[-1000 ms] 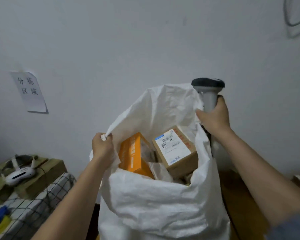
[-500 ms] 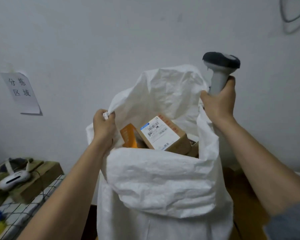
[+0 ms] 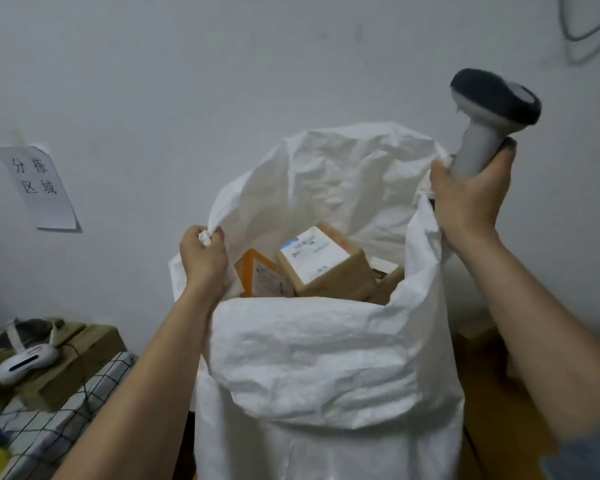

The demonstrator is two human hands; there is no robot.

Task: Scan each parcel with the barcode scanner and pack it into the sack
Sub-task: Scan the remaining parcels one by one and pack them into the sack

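Parcels sit inside the white woven sack (image 3: 326, 368), whose mouth is held wide open in front of a pale wall (image 3: 222, 81). Uppermost among them is a brown cardboard box (image 3: 326, 268) with a white shipping label facing up and tilted toward the left; its print is too blurred to read. Just beside it on the left, an orange parcel (image 3: 257, 275) leans against it, and another cardboard edge shows at the right, partly hidden by the sack's near rim, which is folded outward and down. The left hand (image 3: 203, 258) clenches a bunch of the sack's left rim in its fist, pulling the fabric up. The right hand (image 3: 468, 199) grips the grey handle of the barcode scanner (image 3: 489, 109), its dark head raised above the sack's right rim and pointing away to the right; the same hand appears to pinch the right rim of the sack against the handle. On the wall at the left hangs a paper sheet (image 3: 39, 187) with handwritten characters. Toward the lower left corner, a white device (image 3: 23, 363) rests on olive-brown cardboard boxes (image 3: 73, 362), near a checked cloth (image 3: 49, 420) under dark netting. Brown cardboard (image 3: 499, 393) lies behind the sack at the lower right.
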